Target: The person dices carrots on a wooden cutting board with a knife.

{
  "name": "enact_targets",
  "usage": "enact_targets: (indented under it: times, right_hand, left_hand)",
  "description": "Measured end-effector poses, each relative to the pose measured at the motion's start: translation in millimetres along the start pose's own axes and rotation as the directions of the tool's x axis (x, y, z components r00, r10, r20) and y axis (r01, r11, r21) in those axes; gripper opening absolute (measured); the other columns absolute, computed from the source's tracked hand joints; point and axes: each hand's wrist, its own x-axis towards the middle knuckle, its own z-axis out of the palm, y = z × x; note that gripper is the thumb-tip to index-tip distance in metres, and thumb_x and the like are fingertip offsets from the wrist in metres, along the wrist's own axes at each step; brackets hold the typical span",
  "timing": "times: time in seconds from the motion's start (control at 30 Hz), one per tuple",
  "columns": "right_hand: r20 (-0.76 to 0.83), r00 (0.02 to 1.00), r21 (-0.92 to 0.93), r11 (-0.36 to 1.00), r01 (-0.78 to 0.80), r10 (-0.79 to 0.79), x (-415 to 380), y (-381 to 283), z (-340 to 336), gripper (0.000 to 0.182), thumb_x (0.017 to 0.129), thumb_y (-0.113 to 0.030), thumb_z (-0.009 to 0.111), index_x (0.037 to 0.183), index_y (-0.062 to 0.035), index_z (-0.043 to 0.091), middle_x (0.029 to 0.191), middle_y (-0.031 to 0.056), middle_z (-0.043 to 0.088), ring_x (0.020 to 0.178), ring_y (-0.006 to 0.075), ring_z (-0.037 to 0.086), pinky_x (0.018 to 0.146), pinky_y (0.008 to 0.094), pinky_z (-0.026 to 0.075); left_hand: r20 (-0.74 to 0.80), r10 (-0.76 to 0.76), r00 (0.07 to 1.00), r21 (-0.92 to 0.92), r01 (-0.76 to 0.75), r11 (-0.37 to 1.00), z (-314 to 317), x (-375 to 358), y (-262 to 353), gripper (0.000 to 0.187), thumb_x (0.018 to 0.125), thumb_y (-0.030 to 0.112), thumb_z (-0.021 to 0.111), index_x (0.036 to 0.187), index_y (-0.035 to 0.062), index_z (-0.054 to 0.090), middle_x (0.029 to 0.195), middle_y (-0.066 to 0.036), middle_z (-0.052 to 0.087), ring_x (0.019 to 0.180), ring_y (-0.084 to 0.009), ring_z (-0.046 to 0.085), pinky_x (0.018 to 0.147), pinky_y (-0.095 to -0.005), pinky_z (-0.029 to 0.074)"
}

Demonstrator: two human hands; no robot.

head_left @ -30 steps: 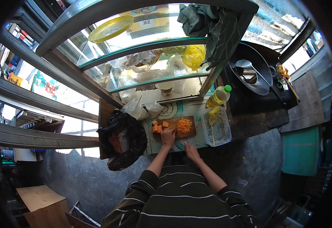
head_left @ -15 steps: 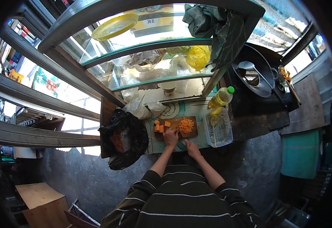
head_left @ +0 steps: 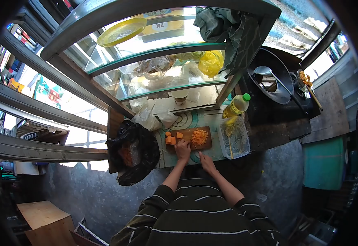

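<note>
A wooden cutting board (head_left: 187,133) lies on the counter in front of me. Orange vegetable chunks (head_left: 171,138) sit at its left end and a pile of finely chopped orange bits (head_left: 199,136) at its right. My left hand (head_left: 182,149) rests curled on the board's near edge between the two; whatever is under its fingers is hidden. My right hand (head_left: 207,162) is just off the board's near right corner, closed on a knife (head_left: 195,146) whose thin blade points toward the left hand.
A black plastic bag (head_left: 134,149) lies left of the board and a clear plastic container (head_left: 234,139) to its right. An oil bottle (head_left: 236,104) stands behind the container. A black wok (head_left: 271,78) with a ladle sits at the far right. A glass display case (head_left: 158,53) rises behind.
The view has shifted slightly. Both hands stay at the board's near edge, with the right hand and knife making small movements beside the left hand.
</note>
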Motion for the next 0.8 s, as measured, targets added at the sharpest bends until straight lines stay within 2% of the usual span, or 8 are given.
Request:
enact_targets:
  times: [0.33, 0.5, 0.63, 0.7, 0.73, 0.8]
  right_hand:
    - [0.050, 0.999, 0.023, 1.000, 0.000, -0.001, -3, -2, -3, 0.063, 0.090, -0.049, 0.029, 0.069, 0.0074, 0.050, 0.064, 0.0234, 0.050, 0.064, 0.0358, 0.049, 0.063, 0.0416, 0.037]
    - [0.091, 0.996, -0.055, 0.998, 0.014, -0.009, 4, 3, -3, 0.065, 0.090, -0.050, 0.028, 0.068, 0.0070, 0.051, 0.061, 0.0199, 0.051, 0.062, 0.0316, 0.051, 0.061, 0.0406, 0.038]
    - [0.097, 0.994, -0.021, 0.998, 0.054, -0.051, 6, 3, -3, 0.066, 0.090, -0.051, 0.028, 0.066, 0.0070, 0.051, 0.059, 0.0182, 0.050, 0.060, 0.0289, 0.052, 0.059, 0.0399, 0.039]
    - [0.197, 0.979, -0.009, 0.999, -0.051, 0.051, 10, 4, -2, 0.066, 0.089, -0.051, 0.026, 0.085, 0.0074, 0.057, 0.084, 0.0312, 0.055, 0.091, 0.0451, 0.050, 0.076, 0.0449, 0.038]
    - [0.197, 0.979, -0.010, 0.999, -0.047, 0.048, 13, 7, 1, 0.066, 0.089, -0.051, 0.026, 0.085, 0.0074, 0.057, 0.084, 0.0312, 0.055, 0.091, 0.0451, 0.050, 0.076, 0.0449, 0.038]
    - [0.095, 0.995, 0.003, 1.000, 0.016, -0.016, 17, 8, 4, 0.067, 0.089, -0.052, 0.029, 0.063, 0.0066, 0.050, 0.056, 0.0172, 0.048, 0.058, 0.0260, 0.051, 0.058, 0.0387, 0.038]
  left_hand:
    - [-0.014, 0.026, 1.000, 0.023, -0.026, 0.999, -1, 0, 1, 0.007, 0.072, 0.010, 0.063, 0.077, 0.0078, 0.067, 0.074, -0.004, 0.058, 0.077, -0.0211, 0.055, 0.069, -0.0365, 0.038]
    - [-0.023, 0.035, 0.999, 0.031, -0.034, 0.999, 1, -1, 0, 0.006, 0.072, 0.012, 0.064, 0.076, 0.0087, 0.067, 0.073, -0.003, 0.058, 0.074, -0.0208, 0.055, 0.067, -0.0360, 0.037]
    - [-0.026, 0.042, 0.999, 0.030, -0.041, 0.999, 0, -1, 1, 0.006, 0.072, 0.012, 0.064, 0.076, 0.0094, 0.068, 0.072, -0.003, 0.057, 0.073, -0.0206, 0.056, 0.066, -0.0353, 0.036]
    - [-0.033, 0.042, 0.999, 0.025, -0.041, 0.999, -1, -1, 2, 0.006, 0.072, 0.013, 0.064, 0.076, 0.0096, 0.068, 0.072, -0.003, 0.057, 0.073, -0.0203, 0.056, 0.065, -0.0350, 0.036]
    - [-0.037, 0.041, 0.998, 0.025, -0.040, 0.999, -1, 0, 2, 0.006, 0.072, 0.013, 0.064, 0.076, 0.0096, 0.068, 0.072, -0.003, 0.057, 0.073, -0.0203, 0.056, 0.065, -0.0350, 0.036]
    - [-0.030, 0.037, 0.999, 0.013, -0.037, 0.999, -1, -1, 2, 0.007, 0.072, 0.014, 0.064, 0.076, 0.0098, 0.068, 0.072, -0.003, 0.057, 0.073, -0.0202, 0.056, 0.066, -0.0349, 0.036]
